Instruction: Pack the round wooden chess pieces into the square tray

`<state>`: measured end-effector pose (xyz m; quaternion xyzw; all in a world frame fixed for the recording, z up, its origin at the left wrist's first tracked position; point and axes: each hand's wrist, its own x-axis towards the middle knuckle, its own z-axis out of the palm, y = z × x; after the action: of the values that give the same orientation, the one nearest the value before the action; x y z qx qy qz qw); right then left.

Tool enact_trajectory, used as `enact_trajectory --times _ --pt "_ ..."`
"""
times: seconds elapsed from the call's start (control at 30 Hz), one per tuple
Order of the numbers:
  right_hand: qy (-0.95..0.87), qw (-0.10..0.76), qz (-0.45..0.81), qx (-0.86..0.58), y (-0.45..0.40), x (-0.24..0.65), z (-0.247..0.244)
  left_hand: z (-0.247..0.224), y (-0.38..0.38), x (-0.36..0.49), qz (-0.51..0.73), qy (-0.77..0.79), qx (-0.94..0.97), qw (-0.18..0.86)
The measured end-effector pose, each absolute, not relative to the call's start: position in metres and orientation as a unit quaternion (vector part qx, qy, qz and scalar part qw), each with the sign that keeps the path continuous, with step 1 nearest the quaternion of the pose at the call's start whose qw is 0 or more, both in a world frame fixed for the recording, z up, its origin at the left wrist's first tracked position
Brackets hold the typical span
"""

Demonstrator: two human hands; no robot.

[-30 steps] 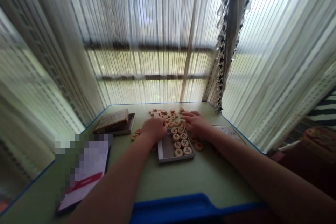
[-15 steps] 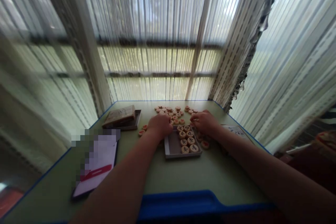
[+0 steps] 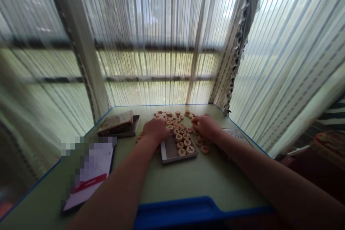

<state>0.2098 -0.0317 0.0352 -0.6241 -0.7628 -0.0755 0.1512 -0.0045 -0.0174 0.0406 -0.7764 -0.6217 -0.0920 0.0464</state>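
Note:
A shallow open box [image 3: 167, 159] sits mid-table, its right part filled with rows of round wooden pieces [image 3: 182, 151] bearing dark characters. My left hand [image 3: 156, 130] is closed at the box's back left corner; whatever its fingers hold is hidden. Right of the box's far end, my right hand [image 3: 207, 126] has its fingers pressed together by the loose pieces, and what they grip is too small to make out. More loose pieces [image 3: 168, 114] lie piled behind the box. A single piece with a red mark [image 3: 204, 149] rests at its right.
A tablet or phone [image 3: 94, 179] lies at the left. Behind it, a worn box [image 3: 117, 121] leans on a dark tray [image 3: 136, 125]. A printed sheet or lid [image 3: 234, 133] is by my right forearm. The near table edge has a blue tray [image 3: 178, 210]. Curtains hang behind.
The view has shifted, so the table things appear further left. My left hand sits slightly further left of the box's back corner. My right hand stays by the loose pieces.

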Motion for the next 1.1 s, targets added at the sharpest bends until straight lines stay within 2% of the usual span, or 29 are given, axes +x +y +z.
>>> enact_trajectory --times 0.17,0.33,0.53,1.1 --pt "-0.824 0.263 -0.098 -0.492 -0.043 0.201 0.041 0.039 -0.016 -0.005 -0.098 -0.611 -0.784 0.055" --pt "-0.914 0.229 -0.07 -0.327 -0.069 0.179 0.049 0.039 -0.016 -0.004 -0.102 -0.608 -0.785 0.054" --pt "-0.937 0.166 -0.058 -0.302 -0.085 0.166 0.052 0.039 -0.016 -0.003 -0.11 -0.606 -0.786 0.051" --pt "-0.94 0.15 -0.082 -0.295 -0.078 0.17 0.049 0.038 -0.015 -0.004 -0.115 -0.6 -0.791 0.048"
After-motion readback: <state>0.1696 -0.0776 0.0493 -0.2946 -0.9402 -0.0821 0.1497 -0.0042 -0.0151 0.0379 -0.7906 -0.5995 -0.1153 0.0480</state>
